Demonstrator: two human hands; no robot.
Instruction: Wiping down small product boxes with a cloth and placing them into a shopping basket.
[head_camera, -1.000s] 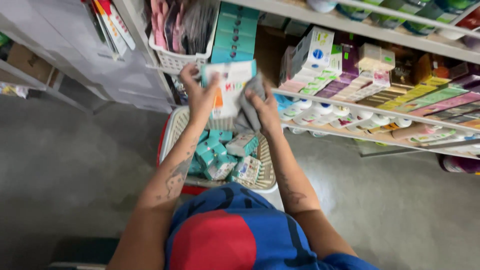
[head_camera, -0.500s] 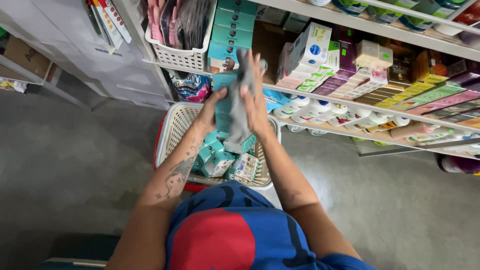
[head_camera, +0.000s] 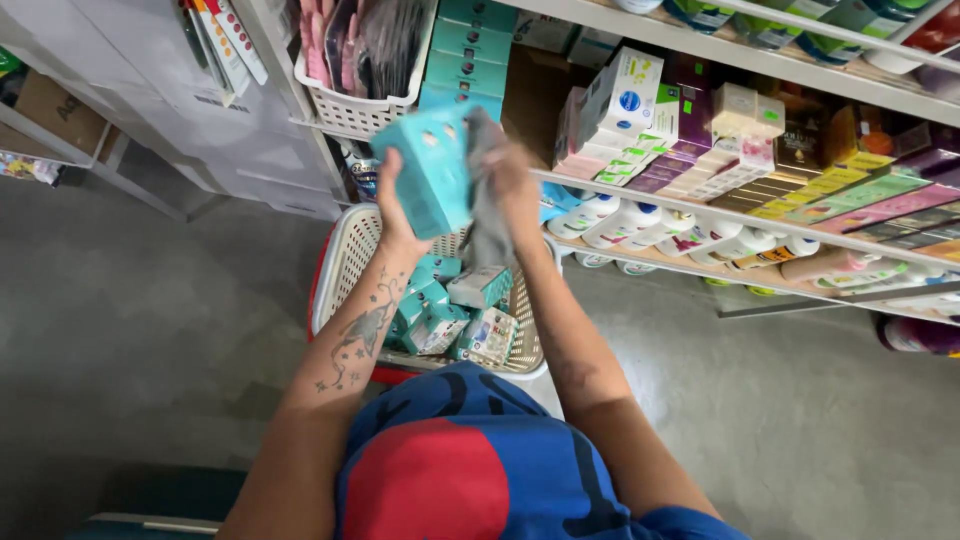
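Note:
My left hand (head_camera: 392, 208) grips a teal box (head_camera: 428, 170) and holds it up in front of the shelves. My right hand (head_camera: 512, 178) holds a grey cloth (head_camera: 487, 220) against the box's right side; the cloth hangs down below it. Under both hands sits a cream basket (head_camera: 340, 270) holding several small teal boxes (head_camera: 478, 286). On the shelf just behind stands a stack of similar teal boxes (head_camera: 470, 45).
Shelves (head_camera: 760, 215) at the right carry white bottles (head_camera: 640, 222), white and purple cartons (head_camera: 625, 100) and flat coloured packs. A white basket (head_camera: 355, 110) with dark packets stands upper centre. Grey floor (head_camera: 130, 340) spreads left and right.
The teal box has turned in my left hand and shifted left, its side now facing me. My right hand has moved the grey cloth from the box's front to its right side.

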